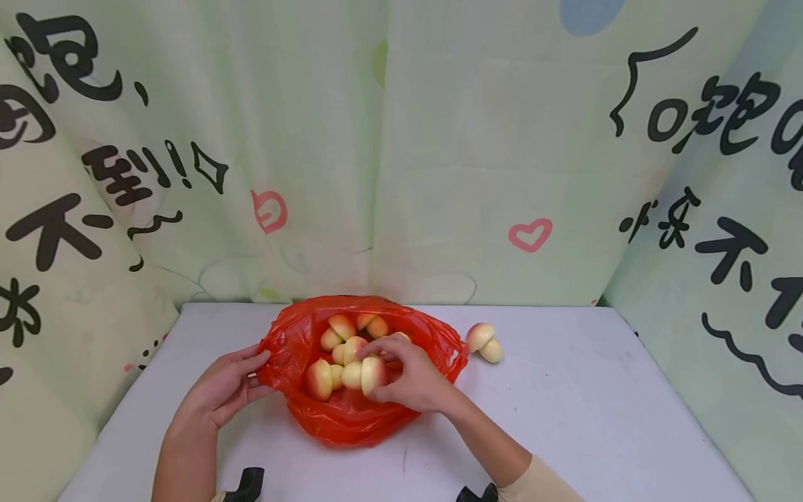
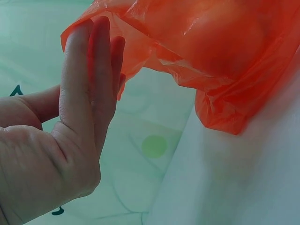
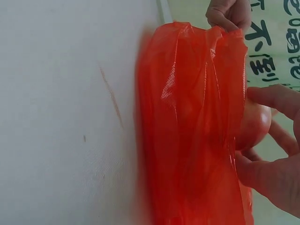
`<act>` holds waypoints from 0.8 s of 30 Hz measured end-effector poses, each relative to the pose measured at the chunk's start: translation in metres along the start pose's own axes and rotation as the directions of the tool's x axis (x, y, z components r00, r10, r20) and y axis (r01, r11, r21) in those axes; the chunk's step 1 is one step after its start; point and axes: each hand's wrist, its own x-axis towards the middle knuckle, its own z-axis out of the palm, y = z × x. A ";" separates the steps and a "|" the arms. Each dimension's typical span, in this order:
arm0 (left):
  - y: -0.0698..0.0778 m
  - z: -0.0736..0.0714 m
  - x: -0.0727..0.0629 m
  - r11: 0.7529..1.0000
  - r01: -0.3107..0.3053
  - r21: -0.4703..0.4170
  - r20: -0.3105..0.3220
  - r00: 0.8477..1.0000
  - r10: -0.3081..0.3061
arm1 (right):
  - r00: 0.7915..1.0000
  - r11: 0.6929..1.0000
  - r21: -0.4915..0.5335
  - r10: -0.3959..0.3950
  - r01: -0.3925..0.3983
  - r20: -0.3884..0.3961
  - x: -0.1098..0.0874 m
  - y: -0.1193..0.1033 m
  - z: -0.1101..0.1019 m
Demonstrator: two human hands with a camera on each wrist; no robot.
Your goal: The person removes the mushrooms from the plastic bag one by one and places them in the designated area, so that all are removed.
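In the head view, a red plastic bag [image 1: 351,425] is set open-mouthed on the bench [image 1: 552,418], and its rim is touched on one side by the left hand [image 1: 226,390]. Over the bag's mouth, a mushroom-shaped piece [image 1: 373,375] is held by the right hand [image 1: 414,373]; the grip is narrowed round the cap between thumb and fingers. Several other mushroom pieces [image 1: 318,380] are gathered in the bag around it, while one lone mushroom [image 1: 482,337] is left outside, on the bench just beside the bag. Most of the visible pieces are thus already contained and only one is not; whether the held one is being put in or lifted out cannot be told.

In the left wrist view, the left grip is shown loose, with the fingers stretched straight against the bag's thin plastic; no piece is held by it.

In the right wrist view, a reddish cap is seen past the bag's rim, with the right thumb and fingers set around it. This piece is judged not yet let go.
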 end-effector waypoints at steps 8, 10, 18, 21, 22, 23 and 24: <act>0.000 -0.001 0.000 1.000 -0.003 0.015 -0.004 1.000 0.004 | 1.000 1.000 -0.006 0.001 -0.001 -0.026 -0.007 0.000 -0.008; 0.000 -0.001 0.000 1.000 -0.005 0.016 -0.010 1.000 0.005 | 0.999 1.000 0.002 0.005 -0.005 -0.033 -0.010 0.000 -0.011; 0.000 -0.001 0.000 1.000 0.008 0.016 -0.029 1.000 -0.008 | 0.999 0.998 0.057 0.001 0.002 -0.047 -0.019 -0.002 -0.023; 0.000 -0.001 0.000 1.000 0.011 0.016 -0.029 1.000 -0.011 | 0.998 0.998 0.058 -0.006 0.009 -0.057 -0.022 -0.004 -0.028; 0.000 -0.001 0.000 1.000 0.011 0.016 -0.027 1.000 -0.011 | 0.998 0.998 0.060 -0.009 0.013 -0.062 -0.023 -0.004 -0.030; 0.000 -0.001 0.000 1.000 0.010 0.016 -0.026 1.000 -0.010 | 0.998 0.998 0.060 -0.015 0.019 -0.066 -0.024 -0.005 -0.032; 0.000 -0.001 0.000 1.000 0.009 0.016 -0.025 1.000 -0.009 | 0.997 0.998 0.063 -0.021 0.026 -0.070 -0.025 -0.005 -0.033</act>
